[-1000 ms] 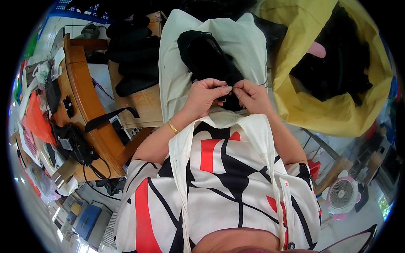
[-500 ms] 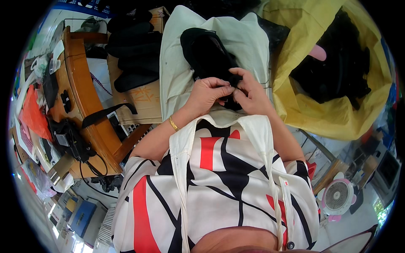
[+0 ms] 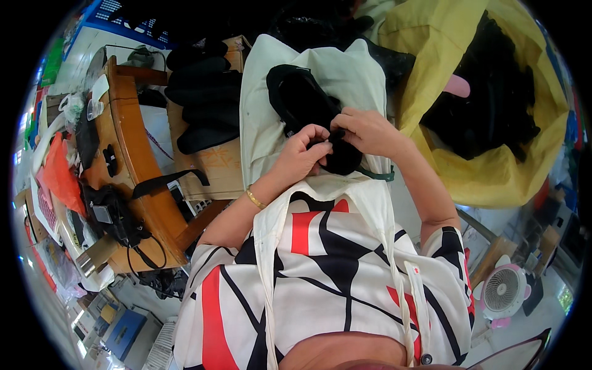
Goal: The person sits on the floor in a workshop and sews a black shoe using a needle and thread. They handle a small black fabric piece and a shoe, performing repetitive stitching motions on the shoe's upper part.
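Note:
My left hand (image 3: 302, 154) and my right hand (image 3: 369, 131) meet over a black shoe upper (image 3: 305, 102) that lies on a cream cloth (image 3: 271, 123) in front of me. Both hands pinch the near end of this black piece, fingers curled tight on it. A gold bangle (image 3: 254, 198) circles my left wrist. My patterned white, red and black top and a cream apron fill the lower part of the view.
A stack of black shoe pieces (image 3: 203, 92) sits on a cardboard box (image 3: 209, 160) to the left. A big yellow bag (image 3: 493, 105) with black pieces stands to the right. A wooden bench (image 3: 132, 160) with black straps is at left; a small pink fan (image 3: 502, 296) at lower right.
My hands have stayed on the black piece and shifted slightly; the fingers have worked closer together at its near end.

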`<action>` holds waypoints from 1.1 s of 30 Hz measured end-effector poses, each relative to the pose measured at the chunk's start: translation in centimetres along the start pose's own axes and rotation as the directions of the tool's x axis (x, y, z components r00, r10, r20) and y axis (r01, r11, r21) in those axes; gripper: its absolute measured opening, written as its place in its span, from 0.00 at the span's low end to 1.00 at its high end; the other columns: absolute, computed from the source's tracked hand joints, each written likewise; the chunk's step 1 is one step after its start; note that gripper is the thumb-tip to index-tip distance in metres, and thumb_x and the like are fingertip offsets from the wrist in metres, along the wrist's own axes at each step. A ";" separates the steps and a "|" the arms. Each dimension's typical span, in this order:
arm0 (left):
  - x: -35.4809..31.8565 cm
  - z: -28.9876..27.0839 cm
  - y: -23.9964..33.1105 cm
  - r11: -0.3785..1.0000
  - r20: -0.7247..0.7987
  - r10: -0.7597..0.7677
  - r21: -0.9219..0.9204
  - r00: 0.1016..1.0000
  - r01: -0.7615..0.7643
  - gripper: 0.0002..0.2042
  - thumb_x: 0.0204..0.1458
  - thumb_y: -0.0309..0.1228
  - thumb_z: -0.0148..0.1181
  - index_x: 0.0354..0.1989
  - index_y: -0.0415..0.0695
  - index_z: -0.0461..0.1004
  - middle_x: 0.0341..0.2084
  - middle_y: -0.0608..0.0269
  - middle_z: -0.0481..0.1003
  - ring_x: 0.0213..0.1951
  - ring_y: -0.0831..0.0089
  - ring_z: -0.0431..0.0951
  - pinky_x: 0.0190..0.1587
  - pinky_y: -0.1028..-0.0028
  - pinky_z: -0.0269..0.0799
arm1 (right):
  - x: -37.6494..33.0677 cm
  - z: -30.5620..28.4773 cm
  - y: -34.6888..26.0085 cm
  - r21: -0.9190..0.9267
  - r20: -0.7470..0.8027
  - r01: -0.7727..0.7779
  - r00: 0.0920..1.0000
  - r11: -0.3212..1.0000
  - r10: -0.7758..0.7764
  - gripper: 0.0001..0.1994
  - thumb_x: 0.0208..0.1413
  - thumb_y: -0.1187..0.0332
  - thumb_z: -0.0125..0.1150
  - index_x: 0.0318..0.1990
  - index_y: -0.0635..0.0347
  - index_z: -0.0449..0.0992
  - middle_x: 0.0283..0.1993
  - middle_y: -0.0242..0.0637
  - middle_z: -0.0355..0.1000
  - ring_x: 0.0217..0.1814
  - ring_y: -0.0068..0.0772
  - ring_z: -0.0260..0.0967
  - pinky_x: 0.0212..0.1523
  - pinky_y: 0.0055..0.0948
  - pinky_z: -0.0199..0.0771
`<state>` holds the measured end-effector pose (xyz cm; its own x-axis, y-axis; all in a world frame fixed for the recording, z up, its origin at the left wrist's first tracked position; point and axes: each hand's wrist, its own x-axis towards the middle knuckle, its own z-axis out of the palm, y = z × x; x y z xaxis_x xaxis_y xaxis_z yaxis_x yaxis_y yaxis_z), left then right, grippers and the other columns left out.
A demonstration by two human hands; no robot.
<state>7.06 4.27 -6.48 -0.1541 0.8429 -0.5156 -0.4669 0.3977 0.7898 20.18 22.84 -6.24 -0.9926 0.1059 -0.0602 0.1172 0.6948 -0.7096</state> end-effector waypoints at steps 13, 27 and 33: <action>-1.5 -4.2 0.8 0.916 -0.095 0.180 0.380 0.979 -0.131 0.08 0.55 0.25 0.66 0.42 0.39 0.80 0.27 0.72 0.77 0.28 0.87 0.72 0.31 0.84 0.67 | 0.4 1.8 -3.9 0.558 -0.346 -0.022 0.902 0.830 0.257 0.04 0.58 0.73 0.63 0.38 0.63 0.79 0.32 0.33 0.73 0.33 0.21 0.71 0.33 0.22 0.71; -1.5 -3.7 0.8 0.801 -0.038 0.303 0.551 0.952 -0.233 0.07 0.53 0.23 0.66 0.39 0.37 0.81 0.31 0.67 0.81 0.35 0.83 0.75 0.41 0.81 0.71 | 1.1 4.8 -5.3 0.030 -0.500 0.168 0.856 0.985 -0.131 0.05 0.50 0.71 0.67 0.27 0.60 0.77 0.25 0.38 0.66 0.31 0.41 0.66 0.31 0.34 0.69; -1.9 -4.0 -0.1 0.822 -0.044 0.293 0.522 0.955 -0.228 0.07 0.53 0.23 0.66 0.40 0.38 0.80 0.32 0.67 0.80 0.35 0.82 0.75 0.38 0.80 0.71 | 1.3 1.4 -7.3 0.860 -0.325 0.052 0.823 0.508 0.467 0.07 0.64 0.68 0.58 0.35 0.60 0.77 0.29 0.32 0.75 0.25 0.21 0.68 0.24 0.20 0.67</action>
<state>3.92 1.15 -6.87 -0.3226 0.9056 -0.2754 0.1064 0.3239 0.9401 18.01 16.92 -2.14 -0.7511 0.6424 -0.1524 -0.0205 -0.2534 -0.9671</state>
